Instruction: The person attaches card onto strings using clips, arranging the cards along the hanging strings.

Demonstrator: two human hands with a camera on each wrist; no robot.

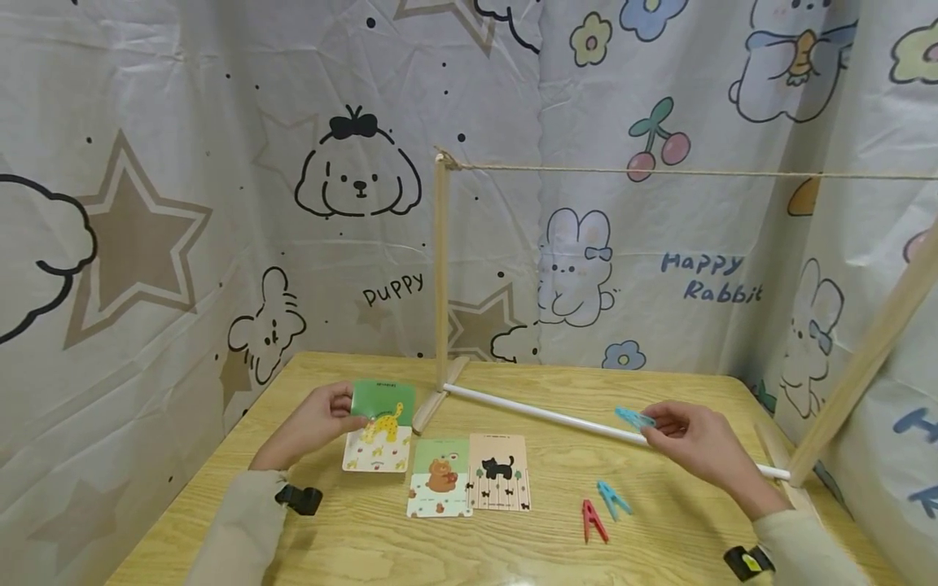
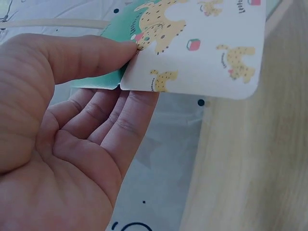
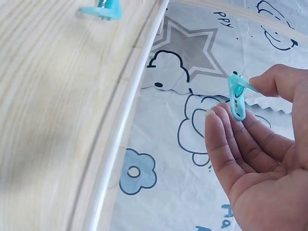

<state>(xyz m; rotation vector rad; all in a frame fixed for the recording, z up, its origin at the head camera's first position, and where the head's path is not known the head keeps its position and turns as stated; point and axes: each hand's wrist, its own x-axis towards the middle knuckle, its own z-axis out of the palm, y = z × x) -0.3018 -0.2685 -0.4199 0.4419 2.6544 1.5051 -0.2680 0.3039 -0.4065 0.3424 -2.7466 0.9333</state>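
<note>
My left hand (image 1: 322,419) pinches a green and white card (image 1: 379,452) with a yellow spotted leopard on it, thumb in front and fingers behind. In the left wrist view the thumb presses the card's printed face (image 2: 207,62). Between thumb and fingertips of my right hand (image 1: 696,443) is a light blue clothespin (image 1: 633,418), raised above the table near the white rod. The right wrist view shows that clothespin (image 3: 237,98) pinched by its handle end. A bear card (image 1: 442,496) and a black cat card (image 1: 500,488) lie side by side on the table, edges touching or slightly overlapping.
A blue clothespin (image 1: 612,498) and a red clothespin (image 1: 593,521) lie on the wooden table (image 1: 352,545). A wooden post (image 1: 441,277) and a slanted one (image 1: 872,358) hold a taut string (image 1: 557,169); a white rod (image 1: 542,413) joins their bases. Patterned curtains surround the table.
</note>
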